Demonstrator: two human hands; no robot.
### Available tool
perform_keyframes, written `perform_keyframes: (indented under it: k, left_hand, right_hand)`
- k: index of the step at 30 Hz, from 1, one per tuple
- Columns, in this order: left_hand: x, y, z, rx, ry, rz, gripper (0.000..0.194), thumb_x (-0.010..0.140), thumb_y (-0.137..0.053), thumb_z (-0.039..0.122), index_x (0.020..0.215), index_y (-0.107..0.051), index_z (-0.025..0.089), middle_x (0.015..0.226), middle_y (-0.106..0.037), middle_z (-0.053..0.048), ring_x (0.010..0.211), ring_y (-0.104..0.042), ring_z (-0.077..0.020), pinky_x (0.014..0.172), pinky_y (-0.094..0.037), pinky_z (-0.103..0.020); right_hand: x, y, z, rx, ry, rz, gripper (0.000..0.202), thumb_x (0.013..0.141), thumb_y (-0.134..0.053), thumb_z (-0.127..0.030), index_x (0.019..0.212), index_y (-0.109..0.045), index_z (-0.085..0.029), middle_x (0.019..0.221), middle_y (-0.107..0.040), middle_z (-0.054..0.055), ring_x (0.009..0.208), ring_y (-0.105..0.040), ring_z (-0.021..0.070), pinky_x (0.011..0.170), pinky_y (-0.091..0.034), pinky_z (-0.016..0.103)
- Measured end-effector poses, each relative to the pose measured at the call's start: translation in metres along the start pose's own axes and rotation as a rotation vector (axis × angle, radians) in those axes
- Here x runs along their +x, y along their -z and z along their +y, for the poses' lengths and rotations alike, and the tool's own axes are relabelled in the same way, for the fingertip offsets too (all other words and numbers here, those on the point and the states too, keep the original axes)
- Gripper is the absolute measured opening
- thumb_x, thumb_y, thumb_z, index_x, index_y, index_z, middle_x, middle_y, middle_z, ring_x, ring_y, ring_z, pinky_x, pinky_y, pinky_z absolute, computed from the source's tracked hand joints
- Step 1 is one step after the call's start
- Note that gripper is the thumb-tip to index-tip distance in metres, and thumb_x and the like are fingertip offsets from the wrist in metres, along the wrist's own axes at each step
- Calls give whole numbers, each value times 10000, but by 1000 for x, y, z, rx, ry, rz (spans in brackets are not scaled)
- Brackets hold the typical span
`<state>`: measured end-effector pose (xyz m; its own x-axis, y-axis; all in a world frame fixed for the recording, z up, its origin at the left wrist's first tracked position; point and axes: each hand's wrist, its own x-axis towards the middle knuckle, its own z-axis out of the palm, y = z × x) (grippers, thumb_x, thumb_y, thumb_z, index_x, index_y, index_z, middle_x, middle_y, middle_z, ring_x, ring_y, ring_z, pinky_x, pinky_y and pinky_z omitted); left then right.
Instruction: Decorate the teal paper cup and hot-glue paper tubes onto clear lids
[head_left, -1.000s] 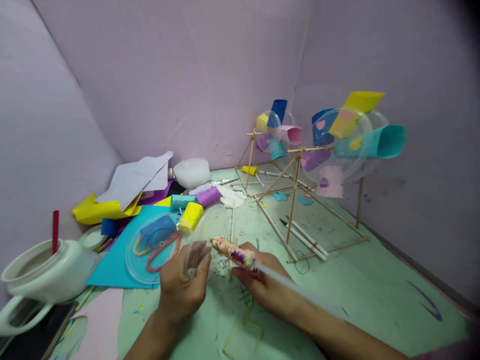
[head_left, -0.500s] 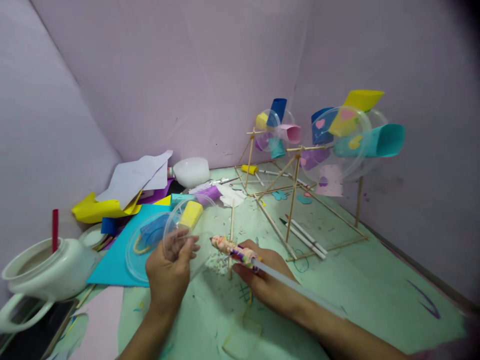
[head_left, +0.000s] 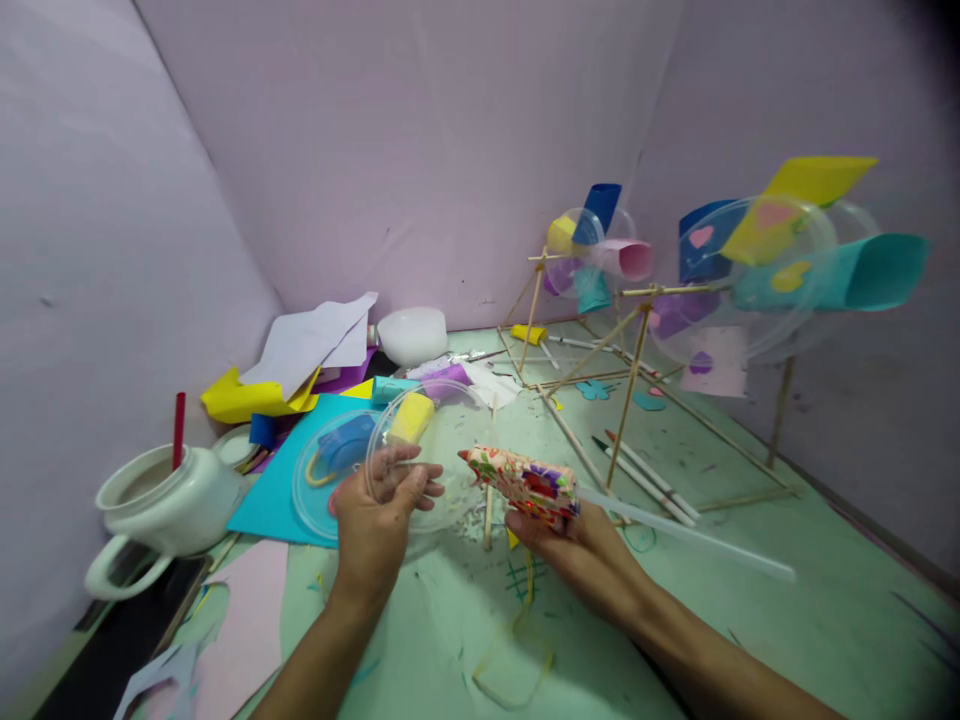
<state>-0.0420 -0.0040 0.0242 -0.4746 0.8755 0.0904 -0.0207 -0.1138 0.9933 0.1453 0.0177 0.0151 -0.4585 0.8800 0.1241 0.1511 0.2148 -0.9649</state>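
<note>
My left hand [head_left: 382,520] grips a clear plastic lid [head_left: 457,505] by its left edge, tilted up over the table. A yellow paper tube [head_left: 410,418] shows at the lid's upper part. My right hand [head_left: 577,550] is wrapped round a flower-patterned glue gun [head_left: 525,480], its nozzle pointing left at the lid. From the gun's back a long translucent glue stick [head_left: 697,540] sticks out. Left of the lid, another clear lid [head_left: 300,490] lies on blue paper [head_left: 259,510], with a blue paper tube [head_left: 346,440] by it.
Two stick-framed wheels with coloured paper tubes, a near one [head_left: 637,380] and a far one [head_left: 534,310], stand on the right. Markers [head_left: 652,485] lie beneath the near frame. A white teapot [head_left: 176,505] stands at left, near paper scraps [head_left: 251,620]. A white bowl [head_left: 412,337] sits at the back.
The glue gun has turned, so its patterned side and handle show more. The view has swung left, shifting everything rightward. My left hand still grips the lid.
</note>
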Motion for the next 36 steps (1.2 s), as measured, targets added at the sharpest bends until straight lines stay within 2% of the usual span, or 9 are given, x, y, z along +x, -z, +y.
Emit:
perform_keyframes:
  k: [10, 14, 16, 18, 22, 24, 28, 32, 36]
  left_hand:
    - [-19, -14, 2, 89, -92, 32, 225, 692, -693, 269, 868, -617, 152, 688, -731, -31, 568, -683, -165, 517, -546, -246]
    - [-21, -13, -7, 137, -212, 58, 191, 714, -678, 275, 871, -649, 170, 762, -745, -40, 641, -705, -191, 613, -584, -300]
    - [-19, -9, -15, 251, -357, 42, 146, 725, -671, 239, 862, -684, 193, 807, -752, -37, 719, -715, -202, 699, -584, -311]
    - [-17, -4, -21, 407, -543, 16, 141, 732, -662, 189, 860, -711, 221, 816, -756, -27, 776, -716, -207, 745, -573, -300]
    - [-16, 1, -28, 577, -780, 13, 229, 755, -632, 136, 943, -715, 237, 833, -758, -27, 755, -715, -188, 728, -561, -264]
    - [-18, 1, -28, 585, -752, 18, 220, 757, -633, 145, 939, -715, 239, 820, -758, -28, 739, -715, -187, 714, -562, -260]
    - [-21, 0, -24, 463, -565, -12, 159, 714, -678, 181, 857, -718, 238, 794, -756, -27, 720, -717, -203, 690, -575, -276]
    - [-21, 0, -17, 301, -371, -57, 170, 678, -706, 223, 847, -698, 203, 806, -756, -49, 716, -719, -220, 664, -591, -298]
    - [-13, 0, -8, 128, -171, -93, 207, 671, -701, 272, 839, -647, 164, 732, -747, -57, 602, -707, -208, 517, -579, -278]
  right_hand:
    - [0, -3, 9, 26, -66, 13, 369, 785, -594, -285, 1138, -652, -194, 1130, -686, 73, 1068, -605, 287, 944, -443, 433]
    - [-1, -5, 8, 202, -122, -22, 200, 778, -632, -407, 782, -666, -211, 622, -648, 11, 616, -620, 189, 597, -512, 304]
    - [-2, -6, 7, 375, -254, -51, 294, 754, -646, -477, 656, -570, -211, 431, -464, -58, 357, -405, 94, 360, -356, 219]
    - [-4, -9, 3, 570, -386, -82, 381, 703, -683, -520, 624, -484, -205, 420, -378, -94, 312, -253, 41, 295, -212, 176]
    - [-4, -11, -2, 750, -534, -148, 495, 618, -730, -566, 598, -401, -196, 479, -364, -100, 344, -214, 14, 296, -150, 146]
    - [-3, -10, 0, 619, -469, -151, 468, 667, -675, -588, 607, -417, -203, 457, -351, -99, 339, -229, 29, 303, -185, 163]
    - [-3, -5, 7, -13, -39, -22, 237, 807, -559, -436, 727, -555, -213, 536, -530, -21, 490, -498, 138, 478, -407, 250]
    - [-4, 1, 12, -551, 253, 121, 160, 818, -504, -310, 881, -612, -210, 699, -681, 32, 593, -608, 185, 529, -399, 264]
    - [-3, 2, 9, -724, 403, 169, 209, 819, -507, -314, 888, -653, -181, 701, -692, 62, 616, -634, 209, 521, -379, 269]
